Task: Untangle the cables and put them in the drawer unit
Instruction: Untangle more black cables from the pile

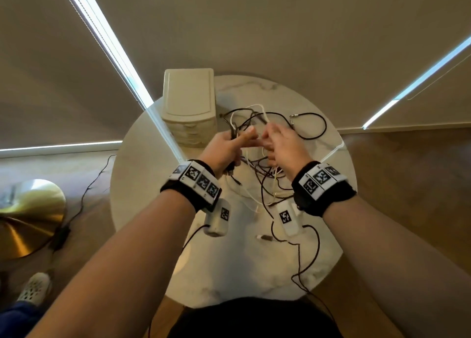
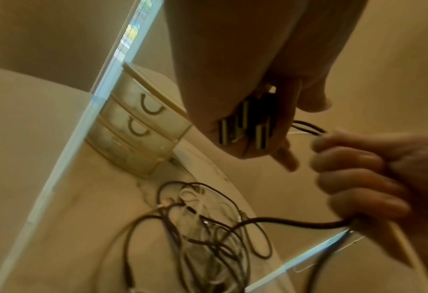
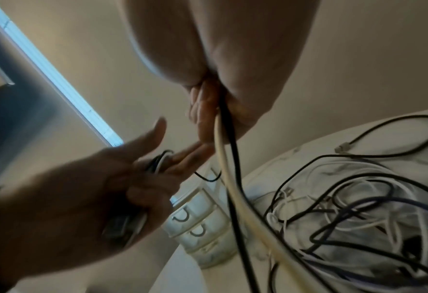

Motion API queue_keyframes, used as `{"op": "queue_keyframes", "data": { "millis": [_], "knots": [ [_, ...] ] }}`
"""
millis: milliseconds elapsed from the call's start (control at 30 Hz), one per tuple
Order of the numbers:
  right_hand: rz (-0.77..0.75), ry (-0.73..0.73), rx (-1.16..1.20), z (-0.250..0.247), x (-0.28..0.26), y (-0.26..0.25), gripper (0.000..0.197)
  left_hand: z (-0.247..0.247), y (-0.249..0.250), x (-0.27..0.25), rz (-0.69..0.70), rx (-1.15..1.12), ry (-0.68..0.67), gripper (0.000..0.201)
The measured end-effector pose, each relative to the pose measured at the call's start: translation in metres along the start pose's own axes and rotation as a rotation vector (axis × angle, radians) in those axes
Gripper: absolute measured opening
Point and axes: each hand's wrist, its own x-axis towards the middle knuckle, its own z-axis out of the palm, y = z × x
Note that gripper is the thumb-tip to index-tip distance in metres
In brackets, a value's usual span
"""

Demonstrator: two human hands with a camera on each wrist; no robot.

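Note:
A tangle of black and white cables [image 1: 257,164] lies on the round marble table [image 1: 229,261]. My left hand [image 1: 229,144] is raised over it and grips a bunch of cable plugs [image 2: 245,126], index finger pointing out. My right hand [image 1: 280,141] is beside it, fingers curled round a black cable [image 3: 229,126] and a white cable [image 3: 219,138] that run down into the tangle [image 3: 346,218]. The cream drawer unit [image 1: 190,103] stands at the table's far left with all its drawers [image 2: 142,117] shut.
A black cable with a metal plug [image 1: 309,123] loops at the far right of the table. A small USB plug [image 1: 265,237] lies near the front. A brass lamp base [image 1: 28,218] and its cord sit on the floor at left.

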Motion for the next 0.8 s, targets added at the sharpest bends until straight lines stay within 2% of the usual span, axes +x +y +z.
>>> {"op": "queue_keyframes", "data": {
  "millis": [67, 133, 233, 333, 433, 533, 700, 800],
  "knots": [
    [0.016, -0.127, -0.056, 0.013, -0.002, -0.003, 0.03, 0.012, 0.007, 0.004, -0.001, -0.018, 0.014, 0.051],
    [0.004, -0.175, -0.052, 0.019, -0.003, -0.007, 0.024, 0.015, 0.016, 0.012, 0.036, -0.035, 0.065, 0.056],
    [-0.082, -0.194, -0.058, 0.012, -0.001, -0.004, 0.025, 0.01, 0.035, 0.021, 0.093, -0.002, 0.112, 0.033],
    [-0.086, -0.239, -0.163, 0.002, -0.006, 0.017, 0.034, 0.001, 0.048, 0.031, 0.096, -0.013, 0.175, 0.027],
    [0.009, -0.3, -0.256, 0.001, -0.017, 0.059, 0.029, -0.011, 0.053, 0.039, 0.105, -0.016, 0.282, 0.027],
    [0.112, -0.282, -0.309, 0.003, -0.029, 0.1, 0.025, -0.02, 0.052, 0.041, 0.144, -0.006, 0.303, 0.026],
    [0.239, -0.359, -0.526, 0.002, -0.059, 0.145, 0.034, -0.032, 0.049, 0.038, 0.165, -0.004, 0.377, 0.026],
    [0.372, -0.349, -0.452, 0.001, -0.072, 0.163, 0.038, -0.042, 0.045, 0.037, 0.169, 0.023, 0.378, 0.027]
  ]
}}
